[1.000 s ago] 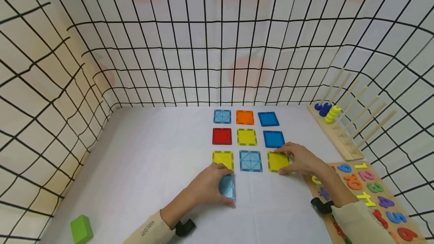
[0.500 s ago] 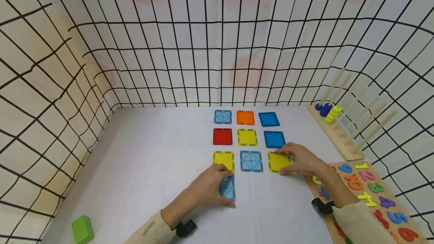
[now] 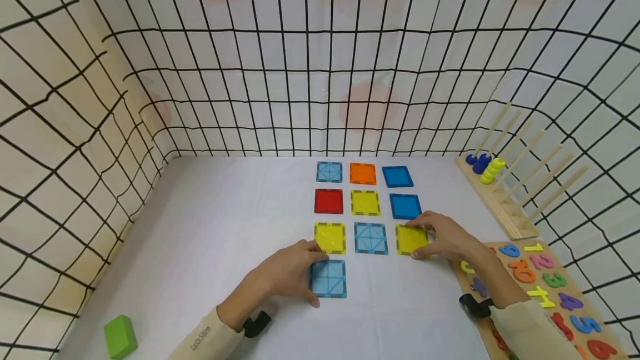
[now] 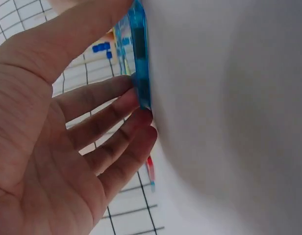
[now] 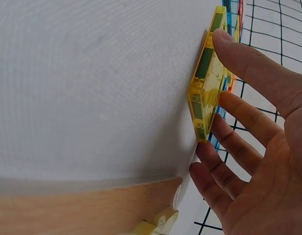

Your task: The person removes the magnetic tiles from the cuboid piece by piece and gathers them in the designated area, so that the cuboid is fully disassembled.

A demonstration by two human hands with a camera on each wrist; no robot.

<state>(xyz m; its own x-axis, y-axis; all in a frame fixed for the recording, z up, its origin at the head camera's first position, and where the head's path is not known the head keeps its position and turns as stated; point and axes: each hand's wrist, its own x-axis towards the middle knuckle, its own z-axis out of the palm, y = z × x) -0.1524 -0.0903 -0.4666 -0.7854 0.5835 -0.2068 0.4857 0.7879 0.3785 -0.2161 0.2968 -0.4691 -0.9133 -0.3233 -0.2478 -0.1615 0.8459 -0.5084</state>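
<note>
In the head view, several square see-through magnetic tiles lie flat in rows on the white table. My left hand (image 3: 287, 272) is at the left edge of a light blue tile (image 3: 330, 279), fingers near its upper left corner and thumb just below its lower left one. The left wrist view shows the fingers fairly straight beside the blue tile (image 4: 140, 58). My right hand (image 3: 444, 236) spans the right side of a yellow tile (image 3: 407, 239), fingertips at its far edge and thumb at its near edge. In the right wrist view the thumb presses the yellow tile's edge (image 5: 206, 63).
A wooden peg stand (image 3: 505, 204) with blue and yellow rings stands at the back right. Before it lies a number board (image 3: 545, 260), partly under the right forearm. A green block (image 3: 120, 338) sits front left. Black wire grid (image 3: 280, 88) encloses the table's back and sides.
My left hand has slid left off the light blue tile, uncovering nearly all of it. The tile stays below the left yellow one. My right hand holds its place.
</note>
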